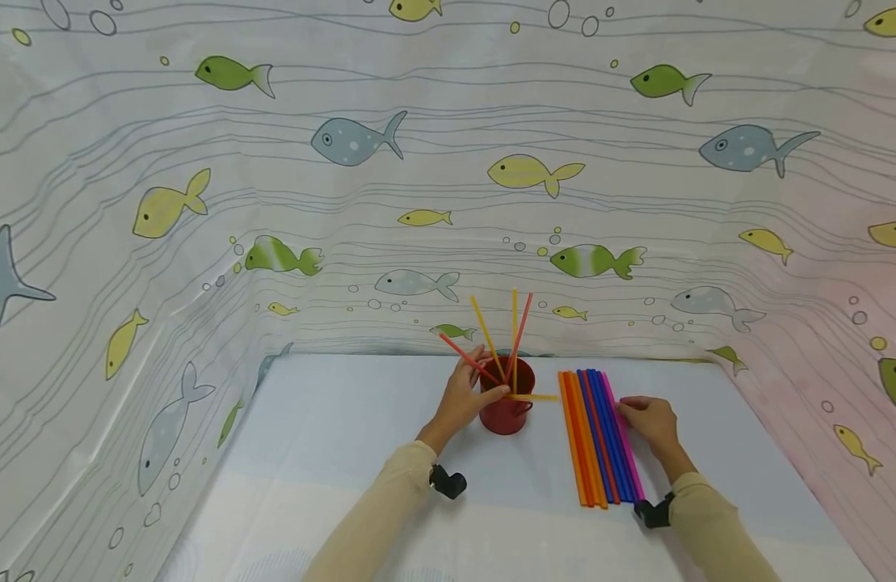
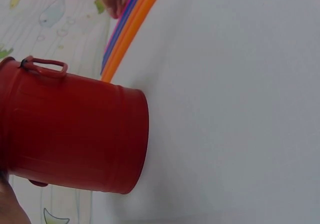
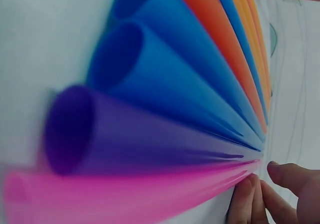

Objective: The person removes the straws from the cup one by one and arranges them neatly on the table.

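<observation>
My left hand (image 1: 458, 404) grips a small red metal bucket (image 1: 502, 419) at its left side, thumb toward me and fingers behind the rim. Several thin yellow and red straws (image 1: 520, 323) stick up out of it, and one yellow straw (image 1: 538, 397) lies level across its front. The left wrist view shows the bucket's wall and a side handle (image 2: 47, 67). At the right, my right hand (image 1: 651, 420) touches the outer side of a pink straw (image 3: 115, 194) with its fingertips, while the thumb stands apart from it.
A flat row of thick straws (image 1: 593, 436) in orange, red, blue and purple lies side by side, left of the pink one. It sits on a white table (image 1: 346, 436), right of the bucket. A fish-patterned curtain (image 1: 448, 242) rises behind and at both sides.
</observation>
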{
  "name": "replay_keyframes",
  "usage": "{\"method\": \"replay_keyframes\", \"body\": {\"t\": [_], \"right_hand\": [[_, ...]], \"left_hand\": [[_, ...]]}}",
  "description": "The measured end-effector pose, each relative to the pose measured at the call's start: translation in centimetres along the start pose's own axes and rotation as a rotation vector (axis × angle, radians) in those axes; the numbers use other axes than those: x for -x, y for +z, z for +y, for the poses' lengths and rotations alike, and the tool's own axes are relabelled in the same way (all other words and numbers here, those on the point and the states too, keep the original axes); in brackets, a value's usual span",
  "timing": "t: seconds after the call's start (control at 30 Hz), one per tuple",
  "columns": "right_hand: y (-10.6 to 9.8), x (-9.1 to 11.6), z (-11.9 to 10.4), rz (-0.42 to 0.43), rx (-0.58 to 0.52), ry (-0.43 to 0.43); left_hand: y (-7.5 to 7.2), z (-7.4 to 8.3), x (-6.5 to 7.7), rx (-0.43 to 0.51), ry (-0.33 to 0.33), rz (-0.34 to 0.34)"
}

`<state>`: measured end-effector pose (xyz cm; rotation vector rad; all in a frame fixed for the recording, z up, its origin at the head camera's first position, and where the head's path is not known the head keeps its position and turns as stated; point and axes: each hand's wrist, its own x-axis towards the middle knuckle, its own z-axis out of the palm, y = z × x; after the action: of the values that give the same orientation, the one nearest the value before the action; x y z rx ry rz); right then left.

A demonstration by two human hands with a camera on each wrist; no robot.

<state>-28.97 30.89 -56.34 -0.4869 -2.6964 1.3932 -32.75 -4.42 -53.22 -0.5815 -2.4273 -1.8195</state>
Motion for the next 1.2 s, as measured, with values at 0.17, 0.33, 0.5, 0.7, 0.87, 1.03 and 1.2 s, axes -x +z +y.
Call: {"method": "replay_keyframes", "body": {"t": [0.17, 0.33, 0.5, 0.7, 0.87, 1.03, 1.2], "right_hand": [[0.1, 0.3, -0.1, -0.001, -0.008, 0.0], [0.3, 0.5, -0.1, 0.01, -0.006, -0.007], [0.9, 0.7, -0.4, 0.106, 0.046, -0.111], [2.0, 1.3, -3.0, 0.106, 0.01, -0.344], [3.9, 2.2, -6.2, -0.197, -0.086, -0.431], [6.4, 3.0, -8.9, -0.338, -0.131, -0.485], [7.9, 3.2, -10.8, -0.369, -0.197, -0.536]], "left_hand": [[0.1, -0.1, 0.0, 0.005, 0.0, -0.001], [0.1, -0.1, 0.0, 0.013, 0.009, -0.002], [-0.1, -0.1, 0.2, -0.003, -0.003, 0.002], [-0.3, 0.0, 0.4, 0.006, -0.01, 0.002], [-0.4, 0.0, 0.3, 0.004, -0.005, 0.008], [-0.3, -0.1, 0.2, 0.002, -0.009, 0.008], [0.0, -0.1, 0.1, 0.005, -0.003, 0.001]]}}
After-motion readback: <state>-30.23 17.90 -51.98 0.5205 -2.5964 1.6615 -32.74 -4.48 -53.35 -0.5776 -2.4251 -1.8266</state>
